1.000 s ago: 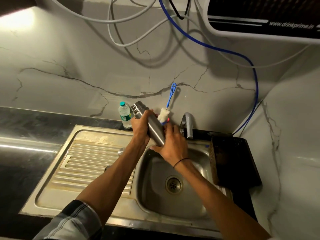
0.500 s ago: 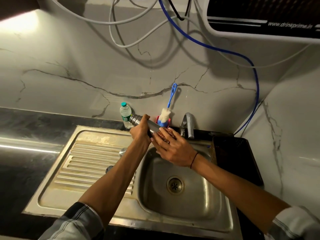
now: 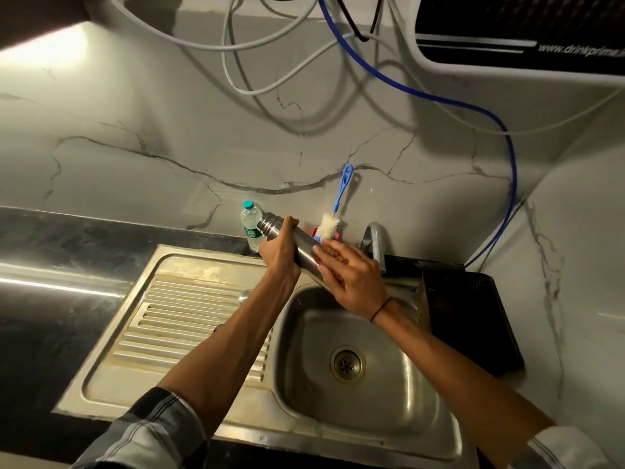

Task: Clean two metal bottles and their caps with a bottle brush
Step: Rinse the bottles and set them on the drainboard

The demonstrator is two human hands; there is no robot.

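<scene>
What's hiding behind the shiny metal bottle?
Behind the metal bottle stand a plastic water bottle and a fluffy bottle brush. The brush's lower end is hidden by the bottle and the right hand.

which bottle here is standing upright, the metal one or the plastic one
The plastic water bottle with the teal cap, standing on the counter by the wall. The metal bottle is tilted, gripped by the left hand above the sink.
</scene>
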